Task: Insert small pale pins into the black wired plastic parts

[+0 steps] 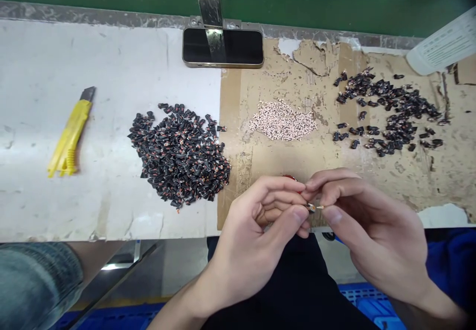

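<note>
My left hand [256, 236] is closed in a pinch on a small black part [310, 207] with a bit of orange and metal at its end. Close beside it, my right hand [372, 226] pinches a tiny pale pointed piece [320, 207], its tip turned toward the black part. Both hands are held over the front edge of the table. Beyond them lies a heap of tiny pinkish pieces [283, 120]. A large pile of black parts [182, 156] is to the left, and a looser scatter of similar parts [397, 107] is at the right. Something red [290, 177] is mostly hidden behind my fingers.
A yellow utility knife [70, 137] lies at the left. A phone [223, 47] rests against a metal post [208, 0] at the back. A white container [442, 42] stands at the right rear. Worn cardboard [238, 181] covers the table's right part. Someone's denim-clad leg [37, 285] shows lower left.
</note>
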`<control>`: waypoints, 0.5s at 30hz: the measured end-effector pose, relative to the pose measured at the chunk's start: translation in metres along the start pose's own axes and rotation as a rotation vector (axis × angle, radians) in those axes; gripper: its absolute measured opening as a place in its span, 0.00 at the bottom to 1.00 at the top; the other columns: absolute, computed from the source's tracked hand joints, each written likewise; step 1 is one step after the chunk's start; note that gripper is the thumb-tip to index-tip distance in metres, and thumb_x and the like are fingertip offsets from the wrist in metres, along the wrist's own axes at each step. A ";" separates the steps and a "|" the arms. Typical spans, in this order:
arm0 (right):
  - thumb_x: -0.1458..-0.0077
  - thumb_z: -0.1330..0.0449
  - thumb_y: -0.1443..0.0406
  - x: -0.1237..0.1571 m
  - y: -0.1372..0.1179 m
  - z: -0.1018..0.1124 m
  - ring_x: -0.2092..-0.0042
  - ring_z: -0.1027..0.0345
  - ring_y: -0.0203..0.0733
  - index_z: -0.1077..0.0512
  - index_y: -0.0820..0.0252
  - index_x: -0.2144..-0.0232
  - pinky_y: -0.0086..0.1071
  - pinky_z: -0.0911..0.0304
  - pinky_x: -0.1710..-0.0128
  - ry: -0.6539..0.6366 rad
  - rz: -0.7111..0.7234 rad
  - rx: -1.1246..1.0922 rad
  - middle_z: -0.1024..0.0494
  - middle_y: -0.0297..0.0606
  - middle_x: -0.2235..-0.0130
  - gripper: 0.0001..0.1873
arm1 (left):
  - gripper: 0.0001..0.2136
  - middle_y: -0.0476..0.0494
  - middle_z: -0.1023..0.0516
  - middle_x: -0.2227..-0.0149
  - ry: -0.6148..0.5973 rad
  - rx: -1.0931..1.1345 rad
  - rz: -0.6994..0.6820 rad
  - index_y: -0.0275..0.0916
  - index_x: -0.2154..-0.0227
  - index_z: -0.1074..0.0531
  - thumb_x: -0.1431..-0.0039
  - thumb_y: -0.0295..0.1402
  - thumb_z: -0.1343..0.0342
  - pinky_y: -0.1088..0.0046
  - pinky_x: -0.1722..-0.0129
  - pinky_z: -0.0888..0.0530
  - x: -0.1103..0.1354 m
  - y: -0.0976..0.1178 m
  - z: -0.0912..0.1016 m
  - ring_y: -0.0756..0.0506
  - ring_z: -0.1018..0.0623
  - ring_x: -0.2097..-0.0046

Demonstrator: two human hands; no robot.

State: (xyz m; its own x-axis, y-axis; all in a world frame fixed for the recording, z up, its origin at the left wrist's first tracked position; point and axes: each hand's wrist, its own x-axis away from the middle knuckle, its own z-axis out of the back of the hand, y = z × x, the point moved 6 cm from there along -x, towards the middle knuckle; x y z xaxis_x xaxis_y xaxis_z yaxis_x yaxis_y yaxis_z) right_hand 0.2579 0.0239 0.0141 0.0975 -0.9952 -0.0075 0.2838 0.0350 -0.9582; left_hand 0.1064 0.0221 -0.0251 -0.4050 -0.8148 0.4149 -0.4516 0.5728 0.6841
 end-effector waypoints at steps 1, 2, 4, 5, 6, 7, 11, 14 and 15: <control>0.35 0.37 0.71 0.000 0.000 0.000 0.52 0.21 0.30 0.25 0.54 0.63 0.15 0.27 0.51 -0.002 0.005 0.004 0.20 0.33 0.56 0.07 | 0.06 0.50 0.17 0.62 0.000 -0.003 0.000 0.40 0.54 0.22 0.31 0.28 0.36 0.85 0.62 0.19 0.000 0.001 0.000 0.57 0.19 0.66; 0.35 0.37 0.72 0.000 0.000 0.000 0.52 0.21 0.29 0.25 0.54 0.62 0.15 0.28 0.50 -0.004 0.008 0.008 0.20 0.33 0.56 0.07 | 0.06 0.51 0.17 0.62 -0.001 -0.003 -0.001 0.40 0.54 0.22 0.31 0.28 0.36 0.86 0.62 0.19 0.000 0.001 0.000 0.57 0.18 0.66; 0.34 0.38 0.72 0.000 0.000 0.000 0.52 0.21 0.29 0.25 0.54 0.62 0.15 0.28 0.50 -0.011 0.013 0.012 0.20 0.33 0.56 0.07 | 0.05 0.51 0.17 0.62 -0.003 0.003 -0.002 0.39 0.55 0.22 0.32 0.28 0.36 0.86 0.62 0.19 0.000 0.002 -0.001 0.57 0.19 0.66; 0.34 0.38 0.71 0.001 0.000 0.000 0.52 0.22 0.29 0.25 0.54 0.62 0.15 0.28 0.50 -0.014 0.014 0.012 0.20 0.33 0.55 0.07 | 0.05 0.51 0.17 0.62 -0.002 0.006 -0.001 0.39 0.55 0.22 0.32 0.28 0.35 0.86 0.62 0.19 0.000 0.002 -0.001 0.57 0.19 0.66; 0.34 0.38 0.71 0.001 0.000 0.000 0.51 0.22 0.29 0.25 0.54 0.62 0.15 0.28 0.50 -0.019 0.014 0.012 0.20 0.33 0.55 0.06 | 0.05 0.51 0.18 0.62 -0.001 0.006 -0.001 0.39 0.55 0.22 0.32 0.28 0.35 0.86 0.62 0.19 0.000 0.002 -0.001 0.57 0.19 0.66; 0.34 0.38 0.71 0.001 0.000 -0.001 0.51 0.22 0.30 0.25 0.54 0.61 0.15 0.28 0.50 -0.026 0.016 0.013 0.20 0.34 0.55 0.06 | 0.05 0.51 0.17 0.62 -0.001 0.004 0.001 0.39 0.55 0.22 0.32 0.28 0.35 0.86 0.62 0.19 0.000 0.003 -0.001 0.57 0.19 0.66; 0.34 0.38 0.72 0.001 0.000 0.000 0.51 0.22 0.31 0.25 0.53 0.60 0.17 0.27 0.50 -0.052 0.041 0.037 0.22 0.35 0.54 0.07 | 0.06 0.51 0.18 0.63 0.004 -0.007 0.007 0.40 0.55 0.22 0.32 0.28 0.35 0.86 0.62 0.19 0.001 0.003 -0.001 0.57 0.19 0.66; 0.35 0.37 0.71 0.000 -0.001 0.001 0.51 0.23 0.32 0.24 0.53 0.60 0.18 0.27 0.51 -0.078 0.066 0.075 0.22 0.36 0.54 0.07 | 0.05 0.52 0.18 0.64 0.014 -0.031 0.004 0.40 0.55 0.22 0.32 0.28 0.36 0.87 0.63 0.19 0.002 0.005 0.000 0.57 0.19 0.66; 0.35 0.36 0.71 -0.001 -0.001 0.001 0.52 0.23 0.33 0.24 0.53 0.60 0.19 0.26 0.52 -0.091 0.072 0.085 0.22 0.36 0.54 0.07 | 0.05 0.53 0.18 0.65 0.017 -0.047 -0.004 0.40 0.55 0.22 0.32 0.28 0.36 0.87 0.63 0.19 0.002 0.006 0.000 0.56 0.19 0.66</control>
State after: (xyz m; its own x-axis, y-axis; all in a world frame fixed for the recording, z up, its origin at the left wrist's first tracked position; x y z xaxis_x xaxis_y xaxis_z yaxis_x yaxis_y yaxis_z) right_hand 0.2584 0.0249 0.0156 0.2060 -0.9775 -0.0456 0.3528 0.1177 -0.9283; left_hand 0.1031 0.0237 -0.0200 -0.3898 -0.8184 0.4221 -0.4153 0.5654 0.7126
